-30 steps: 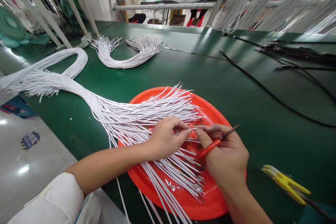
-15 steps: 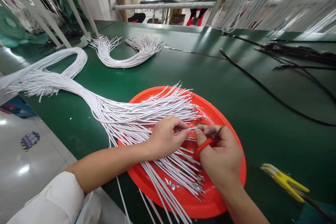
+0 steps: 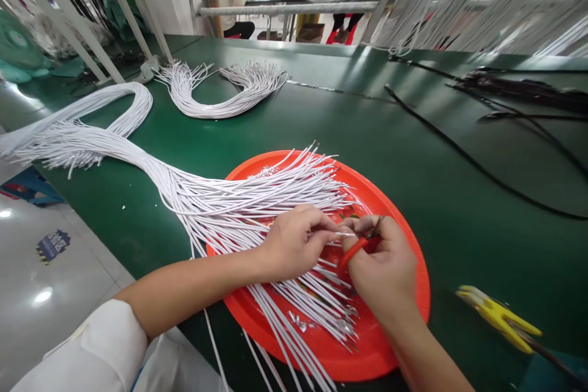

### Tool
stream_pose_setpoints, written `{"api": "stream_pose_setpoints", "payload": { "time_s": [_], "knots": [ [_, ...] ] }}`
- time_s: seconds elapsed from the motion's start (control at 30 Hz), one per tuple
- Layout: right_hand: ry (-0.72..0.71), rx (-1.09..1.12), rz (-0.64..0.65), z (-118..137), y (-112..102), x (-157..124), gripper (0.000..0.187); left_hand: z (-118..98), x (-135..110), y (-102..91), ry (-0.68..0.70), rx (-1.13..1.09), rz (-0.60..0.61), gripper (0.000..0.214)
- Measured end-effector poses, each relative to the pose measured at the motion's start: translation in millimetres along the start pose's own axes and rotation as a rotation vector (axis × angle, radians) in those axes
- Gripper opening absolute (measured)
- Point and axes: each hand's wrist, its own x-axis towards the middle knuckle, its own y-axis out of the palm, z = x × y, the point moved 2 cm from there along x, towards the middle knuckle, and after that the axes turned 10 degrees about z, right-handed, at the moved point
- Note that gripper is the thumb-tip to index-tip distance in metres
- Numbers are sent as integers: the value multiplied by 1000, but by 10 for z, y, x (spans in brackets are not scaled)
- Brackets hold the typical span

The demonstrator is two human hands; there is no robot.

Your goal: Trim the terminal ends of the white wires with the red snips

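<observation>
My left hand [image 3: 294, 245] pinches one thin white cable [image 3: 346, 234] near its end, thumb against forefinger. The fingers of my right hand [image 3: 388, 275] are closed around red-handled scissors [image 3: 353, 255], whose blades are mostly hidden in the palm. My right thumb and fingertip meet the cable's tip, close to my left fingertips. Both hands are over a red oval tray [image 3: 376, 349]. A thick bundle of white cables [image 3: 206, 196] fans across the tray, some ends passing under my left wrist. Small shiny scraps [image 3: 298, 321] lie on the tray.
Another curved white cable bundle [image 3: 215, 111] lies farther back on the green table [image 3: 331, 116]. Yellow pliers [image 3: 498, 317] are at the right. Black cables [image 3: 478, 174] stretch across the right side. Metal rack legs [image 3: 73, 18] stand back left; people sit beyond the table.
My hands have shifted slightly, with my left fingertips moving a little right along with the cable. My right hand has turned slightly, and the scissors with it.
</observation>
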Motion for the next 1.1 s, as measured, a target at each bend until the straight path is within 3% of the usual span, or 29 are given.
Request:
{"api": "stream_pose_setpoints", "payload": {
  "time_s": [0.07,0.2,0.37,0.73,0.93,1.1],
  "knots": [
    [-40,-6,-48,-9,-22,6,18,2,5,-7,-12,-28,-11,6],
    [15,233,-32,-44,-33,32,24,32,29,-25,-128,-122,-88,7],
    [26,387,5,-63,0,36,31,18,37,-27,-77,-52,-96,7],
    [-21,236,31,-31,-1,-2,25,-22,-1,-26,1,102,-84,9],
    [-142,-191,-59,-11,-18,-79,16,-33,6,-34,-17,82,-75,8],
    [-21,179,0,25,14,-32,26,-41,3,-44,4,75,-70,10]
  ]
}}
